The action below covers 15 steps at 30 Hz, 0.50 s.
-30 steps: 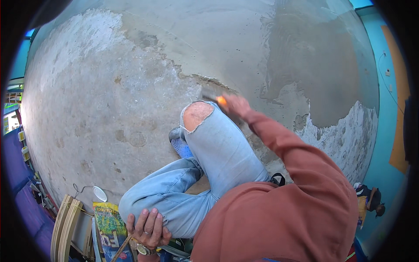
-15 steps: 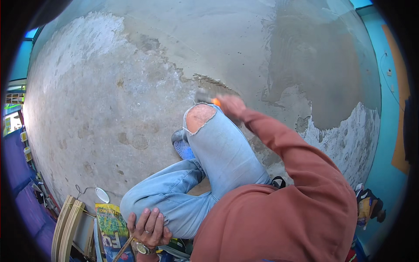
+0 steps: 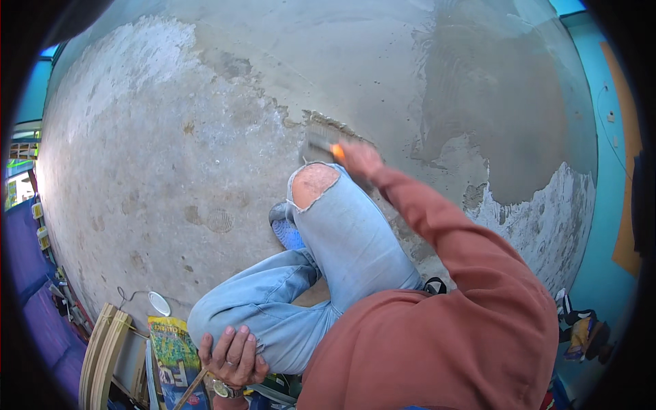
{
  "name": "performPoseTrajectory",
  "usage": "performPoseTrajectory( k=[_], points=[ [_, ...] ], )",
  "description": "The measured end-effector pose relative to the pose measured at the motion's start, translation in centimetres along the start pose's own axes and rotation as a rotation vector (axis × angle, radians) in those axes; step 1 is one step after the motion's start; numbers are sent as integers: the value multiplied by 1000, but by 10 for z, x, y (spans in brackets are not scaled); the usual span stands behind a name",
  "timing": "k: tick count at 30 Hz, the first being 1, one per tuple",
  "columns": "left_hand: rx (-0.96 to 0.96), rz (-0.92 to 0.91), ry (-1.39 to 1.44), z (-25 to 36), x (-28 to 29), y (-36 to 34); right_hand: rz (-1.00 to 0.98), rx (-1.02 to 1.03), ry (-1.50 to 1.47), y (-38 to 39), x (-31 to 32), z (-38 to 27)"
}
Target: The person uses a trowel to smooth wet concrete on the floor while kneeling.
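My right hand [image 3: 362, 158] grips a blurred metal-bladed tool [image 3: 320, 147] with an orange handle, just beyond my raised, torn-jeans right knee [image 3: 313, 183]. The blade meets the floor at the ragged edge of a cement layer [image 3: 335, 126], where rough, crumbly material shows. My left hand [image 3: 231, 355], wearing a watch, is curled round my bent left knee [image 3: 212, 314] at the bottom. A sandaled foot [image 3: 285, 227] shows behind the right leg.
Concrete floor [image 3: 143, 150] spreads ahead, with smoother grey cement [image 3: 492, 116] at right. Wooden strips [image 3: 102, 348], a yellow-topped bag [image 3: 174, 355] and a white lid [image 3: 159, 304] lie lower left. A turquoise wall [image 3: 594, 260] with piled items [image 3: 581, 335] at its foot stands right.
Compared with a second ago, my right hand and the tool have shifted slightly left, still blurred by motion. My left hand keeps its hold on the knee.
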<state>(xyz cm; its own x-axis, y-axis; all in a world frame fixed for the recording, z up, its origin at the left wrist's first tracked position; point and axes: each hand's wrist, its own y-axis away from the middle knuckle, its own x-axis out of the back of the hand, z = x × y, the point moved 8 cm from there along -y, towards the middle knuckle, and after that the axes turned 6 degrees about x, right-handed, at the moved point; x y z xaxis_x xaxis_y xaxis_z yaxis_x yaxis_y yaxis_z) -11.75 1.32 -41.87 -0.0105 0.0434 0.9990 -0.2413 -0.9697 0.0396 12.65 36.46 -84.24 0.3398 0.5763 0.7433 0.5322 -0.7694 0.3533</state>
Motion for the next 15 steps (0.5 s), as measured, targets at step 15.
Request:
performPoseTrajectory(
  k=[15],
  points=[
    [62,-2,-4,-2,-3,2,40,-49,17,-30,12,-1]
  ],
)
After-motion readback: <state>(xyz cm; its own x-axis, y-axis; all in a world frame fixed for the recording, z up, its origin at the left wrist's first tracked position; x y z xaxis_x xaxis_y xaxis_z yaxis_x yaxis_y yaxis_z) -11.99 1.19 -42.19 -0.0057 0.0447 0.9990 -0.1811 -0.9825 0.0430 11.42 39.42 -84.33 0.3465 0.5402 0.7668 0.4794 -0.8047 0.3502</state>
